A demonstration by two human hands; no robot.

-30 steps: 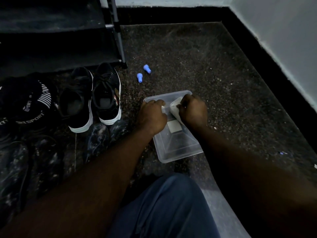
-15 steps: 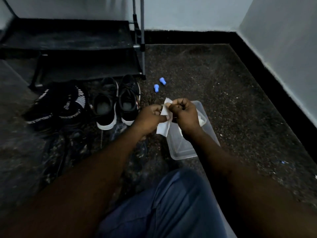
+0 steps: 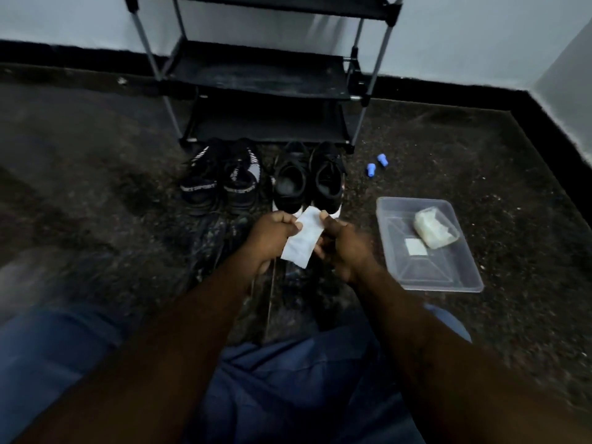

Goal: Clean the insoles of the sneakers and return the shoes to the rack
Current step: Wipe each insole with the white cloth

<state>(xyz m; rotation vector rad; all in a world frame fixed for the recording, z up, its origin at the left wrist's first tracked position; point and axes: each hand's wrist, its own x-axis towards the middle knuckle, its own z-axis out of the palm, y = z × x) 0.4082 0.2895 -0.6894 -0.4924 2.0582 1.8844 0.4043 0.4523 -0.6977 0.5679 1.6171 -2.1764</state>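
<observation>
Between my two hands I hold a white wipe (image 3: 302, 237) stretched flat; my left hand (image 3: 270, 237) pinches its left edge and my right hand (image 3: 344, 245) its right edge. Just beyond the wipe stands a pair of black sneakers with white soles (image 3: 309, 181), openings facing me. Left of them is a second black pair with white "SPORT" lettering (image 3: 221, 179). Dark insoles (image 3: 208, 248) lie on the floor in front of the shoes, hard to make out. The black shoe rack (image 3: 266, 75) stands behind, its visible shelves bare.
A clear plastic tray (image 3: 448, 277) lies on the floor to my right, holding a pack of wipes (image 3: 435, 230) and a small white square (image 3: 415, 246). Two small blue caps (image 3: 376, 165) lie near the rack's right leg. My blue-trousered knees fill the foreground.
My hands lifted the wipe out of the tray and carried it left, in front of the white-soled sneakers, spreading it flat. My view swung left, bringing the rack into the centre.
</observation>
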